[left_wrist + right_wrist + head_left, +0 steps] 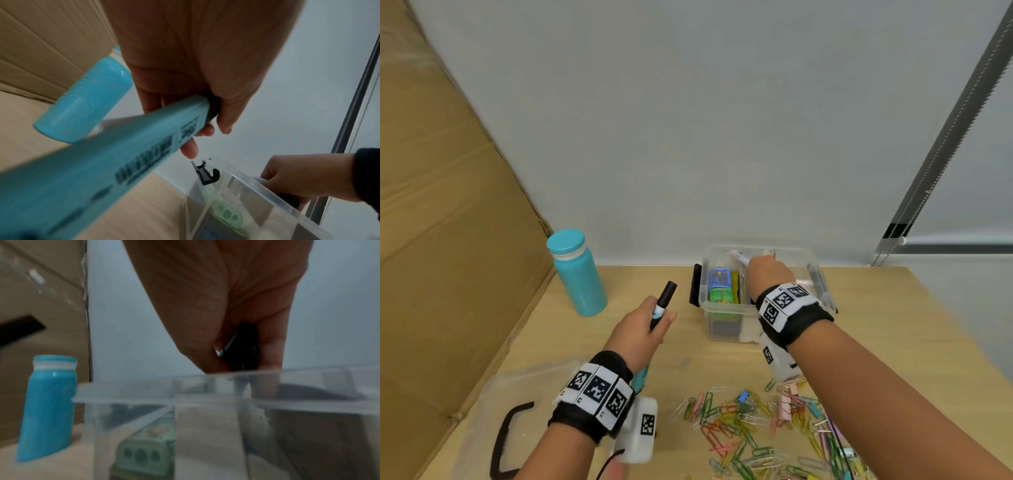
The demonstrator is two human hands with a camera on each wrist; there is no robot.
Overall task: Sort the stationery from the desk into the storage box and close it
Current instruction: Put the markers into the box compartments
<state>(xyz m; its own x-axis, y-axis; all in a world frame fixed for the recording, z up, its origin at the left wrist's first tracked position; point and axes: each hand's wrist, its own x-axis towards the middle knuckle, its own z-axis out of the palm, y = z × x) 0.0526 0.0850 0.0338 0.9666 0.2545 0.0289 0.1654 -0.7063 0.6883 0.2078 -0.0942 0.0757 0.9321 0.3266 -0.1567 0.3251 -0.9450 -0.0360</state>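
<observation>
The clear storage box (pixel 791 251) stands open at the back of the desk, its black latches hanging at the sides. Inside it are a green sharpener (pixel 720 294), a blue item (pixel 719 277) and a yellow one. My right hand (pixel 767 270) reaches over the box's middle and grips a white pen (pixel 741 258) with a black end (pixel 244 347), just above the rim (pixel 144 395). To the left of the box, above the desk, my left hand (pixel 647 325) grips a teal highlighter (pixel 102 162) with its black cap (pixel 667 293) pointing up.
A heap of coloured paper clips and small binder clips (pixel 756 428) lies front right. The box's clear lid (pixel 524 394) with a black latch lies front left. A teal bottle (pixel 578 274) stands back left beside a cardboard sheet (pixel 448 240).
</observation>
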